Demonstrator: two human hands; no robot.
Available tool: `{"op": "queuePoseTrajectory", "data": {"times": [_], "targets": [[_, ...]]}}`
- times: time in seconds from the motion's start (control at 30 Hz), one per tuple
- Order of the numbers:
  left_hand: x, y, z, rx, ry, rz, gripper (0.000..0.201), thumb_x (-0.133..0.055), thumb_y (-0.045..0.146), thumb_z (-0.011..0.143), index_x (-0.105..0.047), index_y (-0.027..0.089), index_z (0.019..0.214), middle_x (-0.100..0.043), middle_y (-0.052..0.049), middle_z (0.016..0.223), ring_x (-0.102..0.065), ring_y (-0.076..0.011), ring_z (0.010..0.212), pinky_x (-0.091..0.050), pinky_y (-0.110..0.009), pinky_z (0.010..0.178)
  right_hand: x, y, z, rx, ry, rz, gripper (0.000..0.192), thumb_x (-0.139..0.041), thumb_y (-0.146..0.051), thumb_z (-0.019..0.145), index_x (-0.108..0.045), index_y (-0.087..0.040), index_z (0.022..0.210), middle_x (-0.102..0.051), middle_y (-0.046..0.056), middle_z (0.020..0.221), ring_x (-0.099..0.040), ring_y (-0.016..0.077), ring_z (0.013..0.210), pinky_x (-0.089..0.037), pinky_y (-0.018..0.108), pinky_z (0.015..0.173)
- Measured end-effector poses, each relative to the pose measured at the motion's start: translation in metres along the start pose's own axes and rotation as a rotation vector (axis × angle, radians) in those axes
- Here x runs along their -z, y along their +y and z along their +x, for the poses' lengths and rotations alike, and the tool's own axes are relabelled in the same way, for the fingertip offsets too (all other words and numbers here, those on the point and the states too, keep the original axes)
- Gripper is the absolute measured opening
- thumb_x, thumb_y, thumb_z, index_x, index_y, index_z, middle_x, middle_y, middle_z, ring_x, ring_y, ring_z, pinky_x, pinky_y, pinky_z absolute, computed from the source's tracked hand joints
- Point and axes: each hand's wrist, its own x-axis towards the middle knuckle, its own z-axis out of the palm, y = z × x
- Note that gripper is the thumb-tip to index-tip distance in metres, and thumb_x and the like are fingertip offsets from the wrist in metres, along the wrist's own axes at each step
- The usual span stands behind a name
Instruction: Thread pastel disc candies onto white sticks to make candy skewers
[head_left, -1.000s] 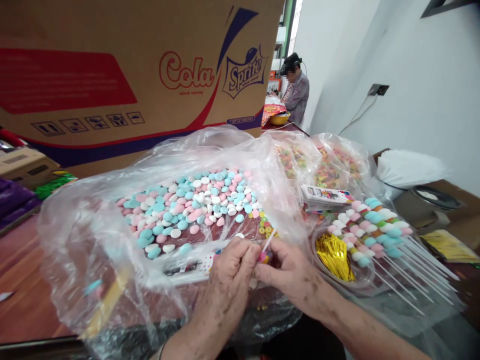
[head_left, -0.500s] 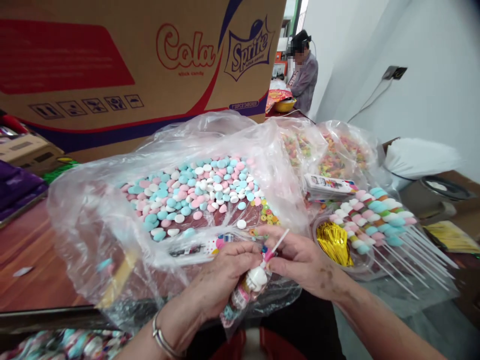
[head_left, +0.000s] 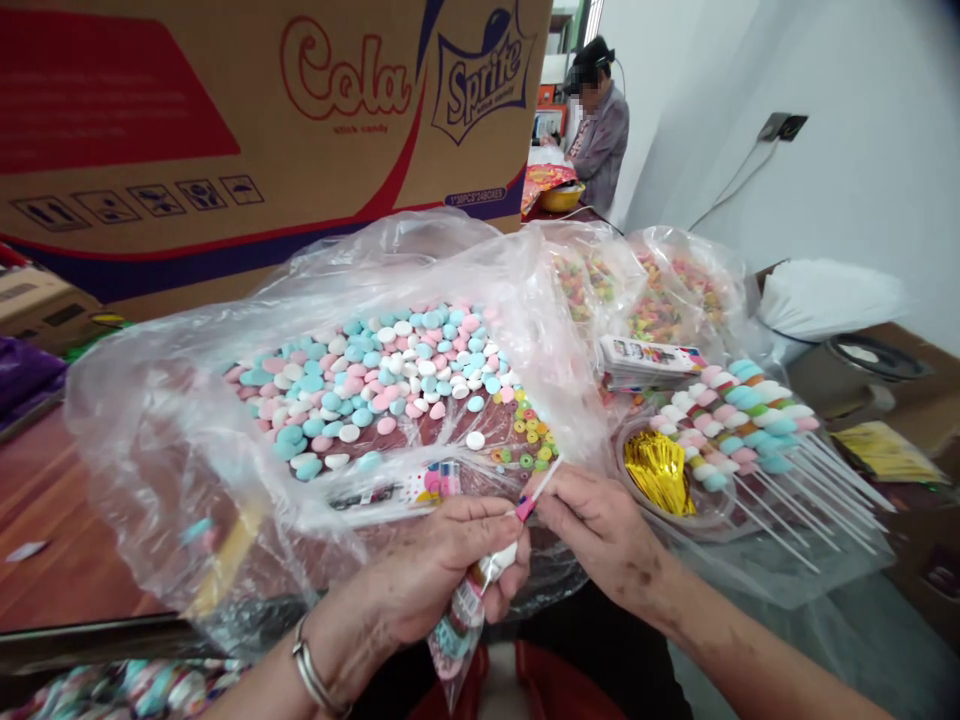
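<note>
My left hand point(head_left: 450, 545) is closed around a candy skewer point(head_left: 459, 625) in a clear printed bag, its pointed end tilted down towards me. White, pink and blue candies show through the plastic. A white stick point(head_left: 546, 478) sticks out at the top, where the bag is gathered into a pink neck. Around that stick, just above the neck, the fingers of my right hand point(head_left: 600, 530) are pinched; whether they also hold a tie is hidden. Beyond the hands, loose pink, white and blue candies point(head_left: 375, 370) lie on a large clear plastic bag point(head_left: 165, 370).
Candy skewers point(head_left: 750, 425) without bags lie at the right, by a tub of gold twist ties point(head_left: 658, 475). Printed bags are stacked point(head_left: 649, 362) behind them. A large cardboard box point(head_left: 300, 120) stands at the back. Further off, a person point(head_left: 600, 140) works at another table.
My left hand has wrapped further round the bagged candy skewer, and its pointed end has swung down and left. My right fingers have closed in on the stick. The view has shifted slightly.
</note>
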Motion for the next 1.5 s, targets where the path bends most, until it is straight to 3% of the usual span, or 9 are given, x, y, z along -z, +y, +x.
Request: {"op": "queuePoseTrajectory", "data": {"times": [0.1, 0.2, 0.47, 0.6, 0.77, 0.93, 1.1, 1.3, 1.5], "targets": [[-0.002, -0.001, 0.001, -0.026, 0.094, 0.095, 0.031, -0.066, 0.04, 0.084, -0.06, 0.015, 0.067, -0.058, 0.0, 0.059, -0.05, -0.0072, 0.045, -0.032, -0.016, 0.042, 0.004, -0.003, -0.006, 0.2, 0.094, -0.362, 0.024, -0.043, -0.019, 0.099, -0.064, -0.015, 0.107, -0.068, 0.008, 0.095, -0.059, 0.0206, 0.089, -0.047, 0.036, 0.083], [-0.002, -0.003, 0.002, -0.022, 0.055, 0.22, 0.04, -0.066, 0.051, 0.082, -0.058, 0.015, 0.066, -0.057, 0.001, 0.058, -0.048, -0.0073, 0.047, -0.032, -0.017, 0.045, 0.011, -0.008, -0.009, 0.46, -0.064, -0.57, 0.035, -0.035, -0.019, 0.1, -0.06, -0.01, 0.123, -0.064, 0.012, 0.121, -0.052, 0.0277, 0.112, -0.033, 0.049, 0.105], [-0.015, 0.006, 0.0, 0.092, -0.064, 0.544, 0.039, -0.057, 0.054, 0.086, -0.055, 0.018, 0.07, -0.054, 0.004, 0.061, -0.043, -0.0093, 0.051, -0.033, -0.019, 0.048, 0.024, -0.017, -0.008, 0.515, -0.324, -0.671, 0.022, -0.043, -0.012, 0.093, -0.064, -0.009, 0.091, -0.06, 0.007, 0.08, -0.049, 0.0223, 0.081, -0.032, 0.047, 0.103], [-0.026, 0.0, -0.002, -0.388, 0.21, 1.127, 0.015, -0.052, 0.03, 0.091, -0.062, 0.023, 0.082, -0.067, -0.001, 0.074, -0.059, -0.0167, 0.067, -0.041, -0.024, 0.061, 0.021, -0.015, -0.012, 0.373, -0.299, -0.645, 0.02, -0.047, -0.017, 0.09, -0.059, -0.016, 0.075, -0.057, 0.005, 0.071, -0.043, 0.0197, 0.071, -0.038, 0.041, 0.079], [-0.023, -0.01, 0.002, -0.866, 0.2, 1.381, 0.021, -0.052, 0.012, 0.088, -0.064, 0.024, 0.075, -0.065, -0.002, 0.069, -0.057, -0.0167, 0.061, -0.039, -0.025, 0.059, 0.028, -0.015, -0.013, 0.224, -0.2, -0.562, 0.02, -0.051, -0.019, 0.09, -0.057, -0.017, 0.071, -0.058, 0.003, 0.069, -0.045, 0.0189, 0.071, -0.037, 0.037, 0.074], [-0.021, -0.003, 0.0, -0.561, 0.419, 1.021, 0.022, -0.055, 0.029, 0.09, -0.062, 0.024, 0.07, -0.059, 0.001, 0.061, -0.054, -0.0156, 0.057, -0.041, -0.023, 0.056, 0.073, 0.013, -0.012, -0.046, -0.02, -0.537, 0.025, -0.037, -0.016, 0.099, -0.062, -0.014, 0.094, -0.065, 0.008, 0.091, -0.055, 0.0189, 0.088, -0.04, 0.032, 0.083], [-0.021, -0.001, 0.005, -0.281, 0.37, 0.597, 0.03, -0.059, 0.044, 0.085, -0.063, 0.021, 0.065, -0.062, 0.001, 0.063, -0.05, -0.0134, 0.053, -0.038, -0.02, 0.048, 0.084, 0.05, -0.009, -0.518, -0.221, -0.778, 0.018, -0.046, -0.017, 0.094, -0.062, -0.016, 0.086, -0.065, 0.008, 0.092, -0.059, 0.0196, 0.086, -0.039, 0.03, 0.075], [-0.036, 0.001, 0.007, -0.206, 0.414, 0.473, 0.031, -0.067, 0.045, 0.078, -0.064, 0.019, 0.061, -0.058, 0.002, 0.053, -0.049, -0.011, 0.048, -0.031, -0.018, 0.043, 0.062, 0.061, 0.002, -0.583, -0.273, -0.895, 0.021, -0.043, -0.02, 0.094, -0.063, -0.017, 0.099, -0.067, 0.009, 0.101, -0.062, 0.021, 0.087, -0.036, 0.029, 0.065], [-0.034, 0.002, 0.006, -0.182, 0.396, 0.393, 0.029, -0.069, 0.043, 0.076, -0.062, 0.019, 0.062, -0.062, 0.0, 0.057, -0.05, -0.0105, 0.047, -0.031, -0.018, 0.042, 0.082, 0.068, 0.003, -0.606, -0.191, -0.814, 0.02, -0.042, -0.017, 0.092, -0.061, -0.018, 0.086, -0.068, 0.006, 0.088, -0.059, 0.0171, 0.075, -0.034, 0.027, 0.064]]}}
